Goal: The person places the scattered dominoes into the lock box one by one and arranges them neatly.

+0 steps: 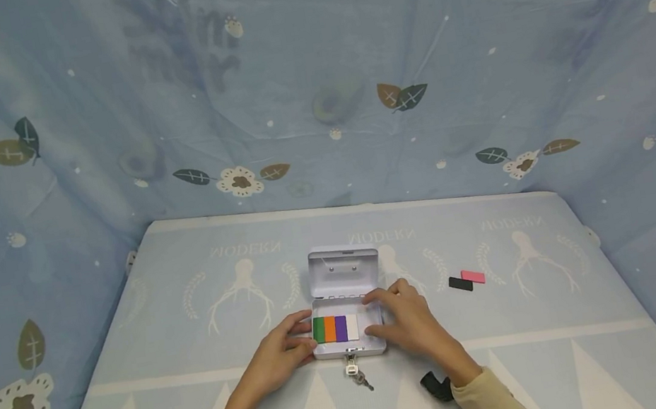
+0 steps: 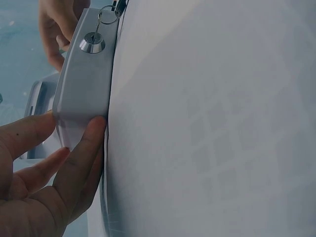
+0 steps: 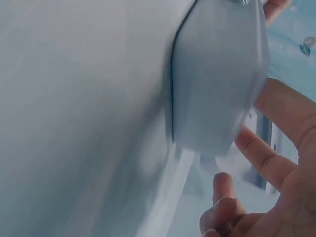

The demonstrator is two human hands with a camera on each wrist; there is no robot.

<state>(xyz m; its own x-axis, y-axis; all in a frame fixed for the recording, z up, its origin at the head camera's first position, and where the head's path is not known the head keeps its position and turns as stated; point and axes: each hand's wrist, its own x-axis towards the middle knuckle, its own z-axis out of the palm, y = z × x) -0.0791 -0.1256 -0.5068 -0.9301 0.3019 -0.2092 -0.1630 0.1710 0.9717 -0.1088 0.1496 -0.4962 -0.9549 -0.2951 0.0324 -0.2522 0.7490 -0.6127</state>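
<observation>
A small white metal cash box (image 1: 332, 354) stands with its hinged lid (image 1: 345, 274) raised. Inside it lie a green block (image 1: 319, 330), an orange block (image 1: 330, 328), a purple block (image 1: 340, 328) and a white block (image 1: 352, 327), side by side. My left hand (image 1: 280, 351) touches the box's left end with extended fingertips, seen at the rim and lower corner in the left wrist view. At the right end, my right hand (image 1: 407, 317) has thumb and forefinger spread over the rim; nothing shows between them. Its other fingers hang loosely bent in the right wrist view.
Keys (image 1: 362, 379) hang from the front lock (image 2: 93, 43). A black block (image 1: 460, 284) and a pink block (image 1: 473, 276) lie touching to the right on the patterned tablecloth (image 1: 184, 356). Blue printed fabric (image 1: 305, 58) hangs behind and at both sides.
</observation>
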